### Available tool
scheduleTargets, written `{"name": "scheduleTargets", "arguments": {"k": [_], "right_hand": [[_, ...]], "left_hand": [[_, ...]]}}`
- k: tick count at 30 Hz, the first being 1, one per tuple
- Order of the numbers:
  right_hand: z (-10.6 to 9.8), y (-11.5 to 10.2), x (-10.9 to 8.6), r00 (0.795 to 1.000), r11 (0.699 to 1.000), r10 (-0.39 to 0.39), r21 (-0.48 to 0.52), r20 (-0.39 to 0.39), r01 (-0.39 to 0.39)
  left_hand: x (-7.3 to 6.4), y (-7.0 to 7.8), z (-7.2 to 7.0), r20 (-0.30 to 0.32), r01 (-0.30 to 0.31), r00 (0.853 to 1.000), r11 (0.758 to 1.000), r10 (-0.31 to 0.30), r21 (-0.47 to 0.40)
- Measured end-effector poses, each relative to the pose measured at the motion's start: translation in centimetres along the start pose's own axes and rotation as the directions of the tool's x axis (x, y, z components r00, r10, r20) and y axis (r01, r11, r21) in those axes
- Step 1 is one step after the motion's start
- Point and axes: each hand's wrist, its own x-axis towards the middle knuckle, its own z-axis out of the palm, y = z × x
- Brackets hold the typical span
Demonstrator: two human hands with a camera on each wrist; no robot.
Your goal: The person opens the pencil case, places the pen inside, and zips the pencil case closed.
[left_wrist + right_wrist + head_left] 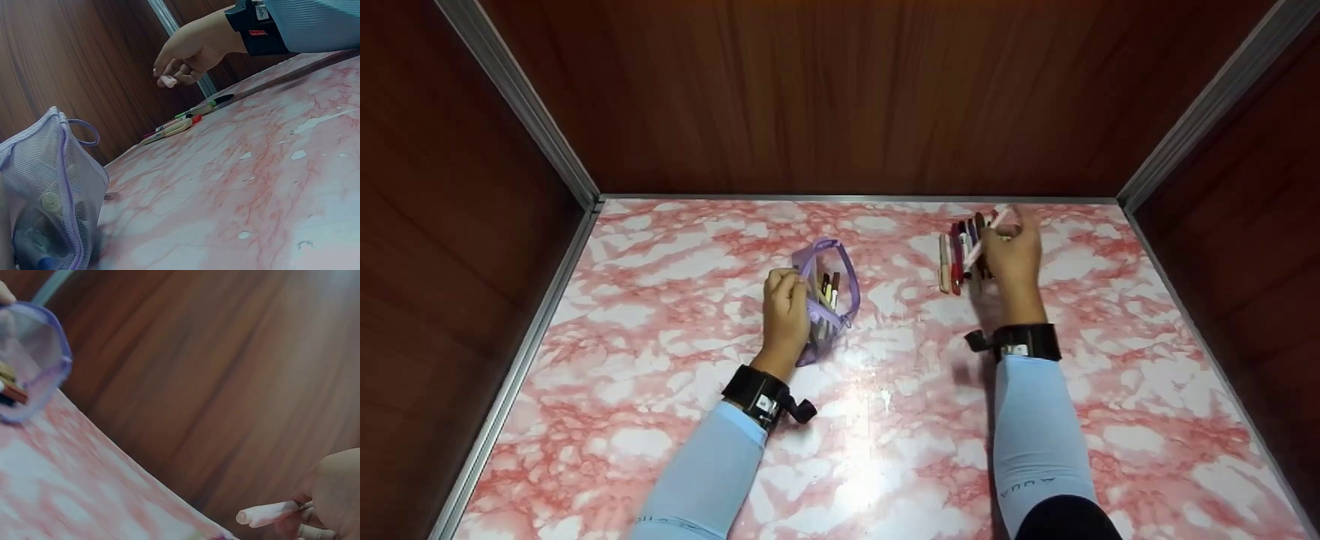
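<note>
My left hand (785, 311) grips the side of a purple mesh pencil pouch (853, 285), whose zipped mouth gapes toward the right. Several pens (826, 291) stick up inside it; the mesh side shows close up in the left wrist view, the pouch (62, 169) standing upright. Over at the right, my right hand (1016, 255) pinches a pale pink pen (267, 514), raised above the table and slanting. Beneath and left of that hand lies a row of pens (956, 259), side by side, partly hidden by the fingers.
The table (885, 450) has a red and white marbled top. Dark wood panels (840, 97) close it in at the back and both sides, with metal strips along the corners. A black wrist camera band (1026, 343) sits on each wrist.
</note>
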Motion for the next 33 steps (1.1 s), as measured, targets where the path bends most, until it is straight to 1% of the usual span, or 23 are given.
{"name": "scheduleTargets", "arguments": {"k": [5,7,11,13,17,19,21,24,25,26,27,29,31,33], "right_hand": [[2.9,0.0,-0.9,0.995,0.998,-0.044,0.058,0.087,0.039],[3.9,0.0,-1.3,0.991,0.995,-0.042,0.099,0.124,0.03],[6.1,-0.4,-2.4,0.984,0.984,-0.057,0.178,0.166,0.027],[7.2,-0.8,-3.2,0.979,0.978,-0.063,0.209,0.194,0.021],[9.9,-1.8,-4.9,0.963,0.957,-0.117,0.285,0.242,0.045],[11.3,-2.1,-5.8,0.952,0.953,-0.146,0.295,0.269,0.062],[12.4,-2.3,-6.8,0.938,0.957,-0.154,0.285,0.311,0.063],[13.7,-2.4,-8.2,0.912,0.97,-0.145,0.239,0.383,0.054],[14.1,-2.4,-8.6,0.902,0.971,-0.142,0.233,0.408,0.048],[14.4,-2.3,-9.0,0.89,0.972,-0.127,0.232,0.437,0.025],[14.7,-2.3,-9.3,0.878,0.972,-0.122,0.234,0.463,0.011],[15.2,-2.2,-9.9,0.846,0.971,-0.12,0.238,0.519,-0.009],[15.6,-2.2,-10.2,0.812,0.971,-0.143,0.238,0.566,0.005],[15.7,-2.2,-10.4,0.785,0.973,-0.177,0.228,0.593,0.048]], "left_hand": [[-0.1,0.1,-0.1,-0.003,0.023,1.0,1.0,-0.023,-0.009],[-0.1,0.1,-0.1,-0.002,0.031,1.0,0.999,-0.031,-0.015],[0.0,0.1,-0.2,0.001,0.037,0.999,0.999,-0.037,-0.012],[0.0,0.1,-0.2,0.0,0.039,0.999,0.999,-0.039,-0.01],[-0.1,0.1,-0.3,0.001,0.047,0.999,0.999,-0.047,-0.023],[-0.1,0.2,-0.3,0.002,0.05,0.999,0.998,-0.05,-0.035],[-0.1,0.2,-0.3,0.002,0.056,0.998,0.997,-0.056,-0.044],[0.0,0.3,-0.3,-0.004,0.056,0.998,0.997,-0.056,-0.048],[0.0,0.3,-0.3,-0.008,0.054,0.999,0.998,-0.054,-0.043],[0.0,0.2,-0.3,-0.013,0.05,0.999,0.998,-0.051,-0.036],[0.0,0.3,-0.3,-0.019,0.05,0.999,0.998,-0.05,-0.03],[0.0,0.3,-0.4,-0.034,0.049,0.998,0.999,-0.049,-0.017],[-0.1,0.4,-0.5,-0.047,0.057,0.997,0.998,-0.056,0.001],[-0.1,0.5,-0.5,-0.055,0.073,0.996,0.997,-0.072,0.014]]}}
